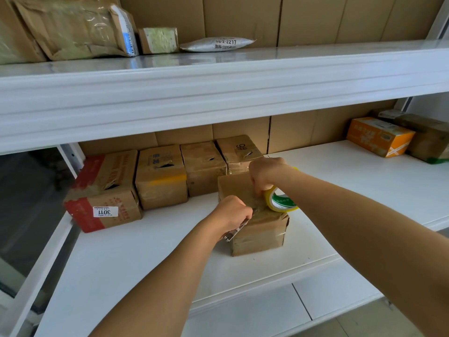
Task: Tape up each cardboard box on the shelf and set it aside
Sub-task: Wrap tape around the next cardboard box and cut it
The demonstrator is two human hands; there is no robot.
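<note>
Right grip (266, 175) curled round yellow tape roll (279, 199); left grip (233, 215) clasps metal cutter (237, 231) on brown cardboard box (260, 229). Keep tape taut, slice close.

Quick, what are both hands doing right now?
Left hand: grips a metal cutter against the box.
Right hand: holds the yellow tape roll on top of the box.

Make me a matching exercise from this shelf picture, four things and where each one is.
Things:
1. tape roll
2. orange box
3. white mailer bag
4. box with the 3011 label

Places:
A. upper shelf
B. far right of the lower shelf
C. left end of the row of boxes
D. on the front box, held by the right hand

Pairs: 1-D, 2-B, 3-A, 4-C
</note>
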